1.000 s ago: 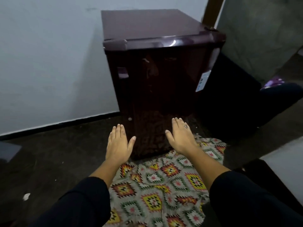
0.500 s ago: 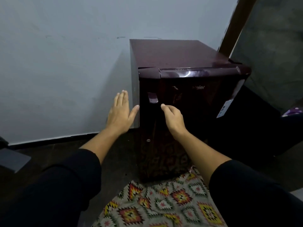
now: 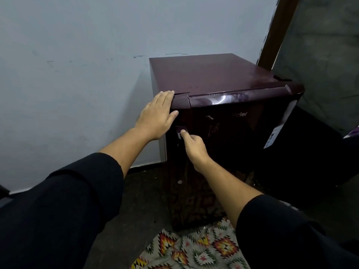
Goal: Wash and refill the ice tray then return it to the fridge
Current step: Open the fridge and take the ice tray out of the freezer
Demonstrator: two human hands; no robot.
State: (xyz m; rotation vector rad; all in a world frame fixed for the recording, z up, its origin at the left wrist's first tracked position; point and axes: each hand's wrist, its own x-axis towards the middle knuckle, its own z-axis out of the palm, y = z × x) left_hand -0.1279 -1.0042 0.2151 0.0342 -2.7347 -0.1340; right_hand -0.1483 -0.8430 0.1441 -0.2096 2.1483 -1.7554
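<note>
opening the fridge (image 3: pixel 213 74): left grip (image 3: pixel 157 115), released, braces its top corner; right grip (image 3: pixel 191 144), just below, grasps door handle (image 3: pixel 178 129); next: pull outward.

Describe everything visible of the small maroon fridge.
The small glossy maroon fridge stands upright on the dark floor by the pale wall, door apparently shut. Faint brand lettering and a white sticker mark the door. The left hand rests flat on its top front corner; the right hand holds the door handle.
</note>
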